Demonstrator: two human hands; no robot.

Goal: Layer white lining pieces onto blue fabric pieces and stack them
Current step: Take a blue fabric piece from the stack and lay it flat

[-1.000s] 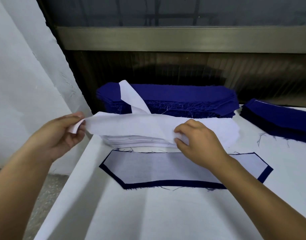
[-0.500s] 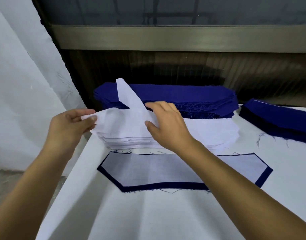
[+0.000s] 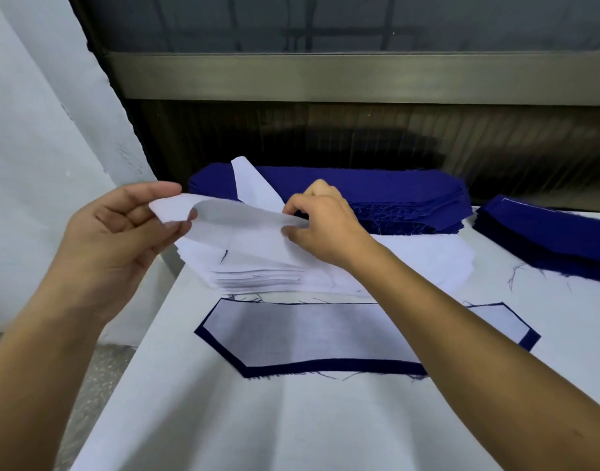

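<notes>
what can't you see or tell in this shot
All head view.
1. Layered piece: right part crossed by the right forearm.
2. Right blue stack: cut off by the frame edge.
3. Lining pinched by the left hand and right hand: one ply or more, too thin to tell.

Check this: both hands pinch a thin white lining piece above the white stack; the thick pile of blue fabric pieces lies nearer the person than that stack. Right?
No: the head view shows the thick pile of blue fabric pieces behind the white stack, farther away. The left hand and right hand do pinch the thin white lining piece above it.
</notes>
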